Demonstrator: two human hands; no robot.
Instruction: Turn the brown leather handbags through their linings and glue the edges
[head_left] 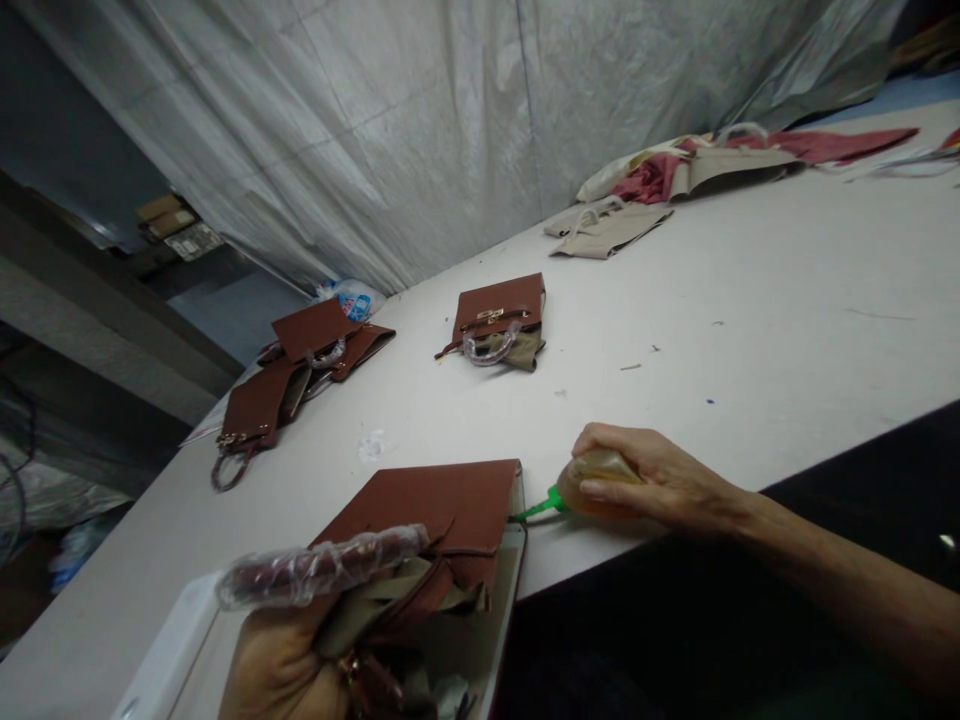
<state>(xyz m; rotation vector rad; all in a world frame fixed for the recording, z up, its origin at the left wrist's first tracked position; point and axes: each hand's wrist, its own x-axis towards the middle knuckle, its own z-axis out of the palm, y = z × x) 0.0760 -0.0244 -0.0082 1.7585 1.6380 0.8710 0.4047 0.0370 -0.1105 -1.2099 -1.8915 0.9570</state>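
Note:
My left hand is closed around the lower part of a brown leather handbag lying at the near edge of the white table. The bag's plastic-wrapped handle sticks out just above that hand. My right hand grips a small amber glue bottle. Its green nozzle touches the bag's right edge.
Another finished brown handbag stands mid-table. Several brown bags lie piled at the left. Beige and red leather pieces lie at the far right. A white tarp hangs behind the table.

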